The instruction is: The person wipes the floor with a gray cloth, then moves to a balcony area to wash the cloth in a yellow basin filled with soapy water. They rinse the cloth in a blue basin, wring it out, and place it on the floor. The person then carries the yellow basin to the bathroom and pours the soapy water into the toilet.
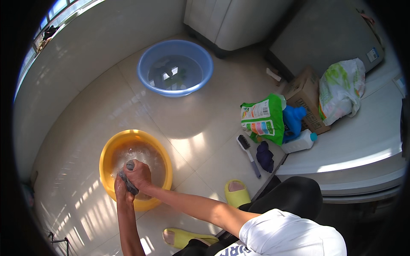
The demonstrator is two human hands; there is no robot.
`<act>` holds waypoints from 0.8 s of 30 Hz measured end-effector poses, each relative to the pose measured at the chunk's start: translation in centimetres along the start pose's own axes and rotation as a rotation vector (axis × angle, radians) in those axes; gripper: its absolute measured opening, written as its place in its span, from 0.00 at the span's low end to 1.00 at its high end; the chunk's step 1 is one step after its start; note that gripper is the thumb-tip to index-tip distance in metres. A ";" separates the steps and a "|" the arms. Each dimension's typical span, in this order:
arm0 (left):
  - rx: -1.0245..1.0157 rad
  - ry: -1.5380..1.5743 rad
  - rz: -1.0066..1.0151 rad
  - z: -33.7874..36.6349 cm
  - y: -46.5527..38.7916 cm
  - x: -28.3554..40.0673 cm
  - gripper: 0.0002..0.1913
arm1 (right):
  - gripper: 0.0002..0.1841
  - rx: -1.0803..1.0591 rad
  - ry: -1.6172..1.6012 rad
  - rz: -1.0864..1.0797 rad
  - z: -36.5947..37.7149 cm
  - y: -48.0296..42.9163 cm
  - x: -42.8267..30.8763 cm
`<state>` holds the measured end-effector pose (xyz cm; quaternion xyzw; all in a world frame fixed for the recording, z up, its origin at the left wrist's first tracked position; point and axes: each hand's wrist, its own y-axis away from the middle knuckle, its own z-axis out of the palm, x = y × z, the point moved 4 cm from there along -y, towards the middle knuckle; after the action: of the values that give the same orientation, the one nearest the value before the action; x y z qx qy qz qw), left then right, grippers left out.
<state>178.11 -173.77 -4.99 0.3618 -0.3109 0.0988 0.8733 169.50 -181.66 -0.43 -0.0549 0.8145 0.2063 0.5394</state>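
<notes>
A wet grey cloth (128, 183) is bunched between my two hands above the yellow plastic basin (168, 166). My right hand (138, 175) is closed around it, and a rolled end pokes out past the thumb side. Lower and to the left, my left hand (121, 188) grips the same cloth and looks wet. Below the hands, cloudy soapy water (150, 156) with some foam fills part of the basin. How the cloth is folded inside my fists is hidden.
Beyond stands a blue basin (141, 72) of water. To the right lie a scrub brush (251, 160), a dark bunched cloth (265, 156), a green detergent bag (277, 118), a blue jug (291, 120), a white bottle (299, 142) and a cardboard box (307, 96). Yellow slippers (237, 196) are on my feet.
</notes>
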 end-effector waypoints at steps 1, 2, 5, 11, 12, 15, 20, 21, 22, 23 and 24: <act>0.037 0.000 0.002 -0.1 0.1 0.1 0.17 | 0.21 0.016 0.042 0.011 -0.2 -1.4 1.0; 0.084 -0.002 0.009 -0.2 0.6 0.3 0.17 | 0.23 0.022 0.079 0.023 0.1 -2.3 1.8; 0.137 0.003 0.043 0.0 0.9 0.2 0.20 | 0.26 0.151 0.138 0.002 -0.5 -3.3 2.6; 0.388 -0.398 -0.031 -4.3 1.4 1.5 0.31 | 0.25 0.069 0.424 -0.118 -0.2 -3.2 5.4; 0.326 -0.430 -0.057 -4.3 1.4 1.3 0.34 | 0.24 0.012 0.496 -0.173 -0.1 -2.8 5.6; 0.247 -0.188 -0.178 -5.0 0.0 -0.8 0.32 | 0.24 -0.384 0.436 0.114 0.6 -3.4 7.4; -0.097 0.355 -0.369 1.2 0.9 -1.1 0.27 | 0.24 -0.175 0.248 -0.001 0.3 1.3 2.9; -0.151 0.307 -0.326 -0.2 0.0 -0.9 0.23 | 0.23 -0.173 0.122 -0.058 1.0 2.4 2.0; -0.193 0.258 -0.255 -3.6 -2.0 -0.1 0.21 | 0.22 -0.205 0.063 -0.138 1.6 3.7 -0.2; -0.235 0.212 -0.194 -6.4 -3.7 0.0 0.21 | 0.21 -0.234 0.012 -0.212 1.3 5.3 -2.1; -0.273 0.212 -0.165 -5.9 -3.8 -0.6 0.20 | 0.20 -0.237 -0.022 -0.261 0.3 6.3 -2.9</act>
<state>181.95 -172.39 -10.74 0.2520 -0.1970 0.0212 0.9472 168.94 -176.19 3.85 -0.2210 0.7643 0.2300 0.5604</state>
